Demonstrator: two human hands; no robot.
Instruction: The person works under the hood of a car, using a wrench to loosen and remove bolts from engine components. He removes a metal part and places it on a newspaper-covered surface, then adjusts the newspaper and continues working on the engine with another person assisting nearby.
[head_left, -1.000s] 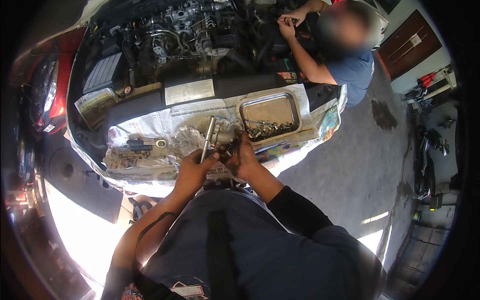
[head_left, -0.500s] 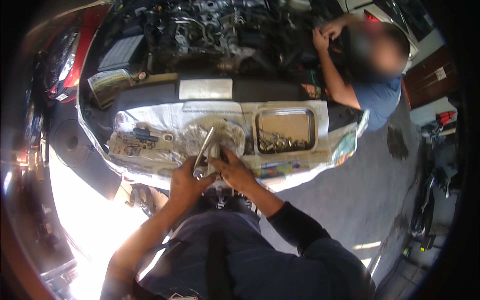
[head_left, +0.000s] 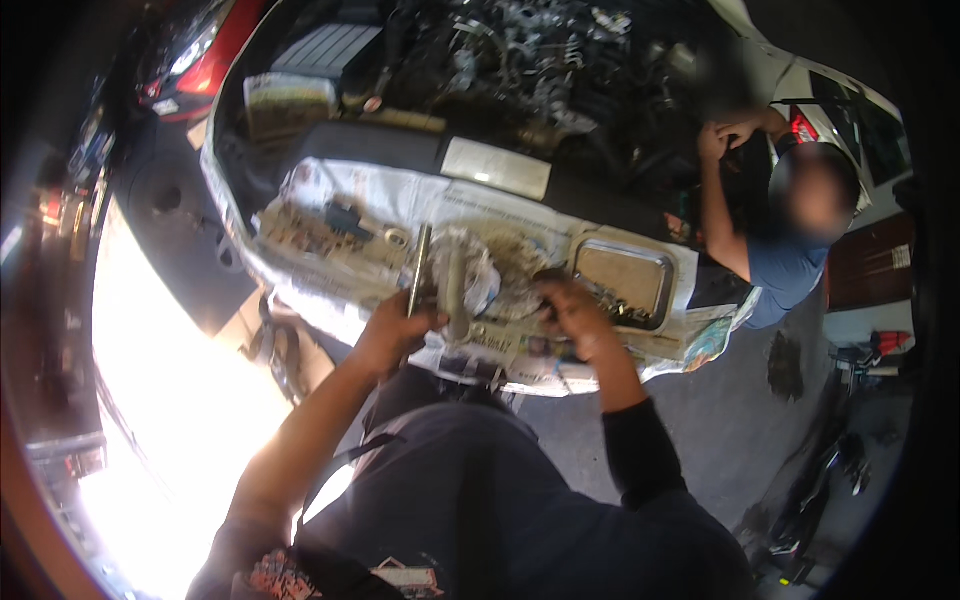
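Note:
My left hand (head_left: 408,322) grips an upright silver metal rod (head_left: 420,258) and a grey metal part (head_left: 455,290) beside it. My right hand (head_left: 568,308) is apart from them, left of a steel tray (head_left: 663,290) with small metal pieces, its blurred fingers curled; what they hold, if anything, I cannot make out. Beneath, newspaper (head_left: 385,185) covers the car's front edge, with crumpled wrapping (head_left: 475,255) behind the grey part. Several tools (head_left: 343,222) lie to the left.
An open engine bay (head_left: 520,75) spans the back. At right a co-worker (head_left: 790,260) leans in, both hands (head_left: 725,135) at the engine. A red vehicle (head_left: 205,75) stands at far left, sunlit floor (head_left: 170,400) below it; grey floor (head_left: 715,420) at right.
My right hand has left the metal part and moved right toward the tray. My left hand still holds the rod and part. The view has turned, so the car appears shifted and tilted.

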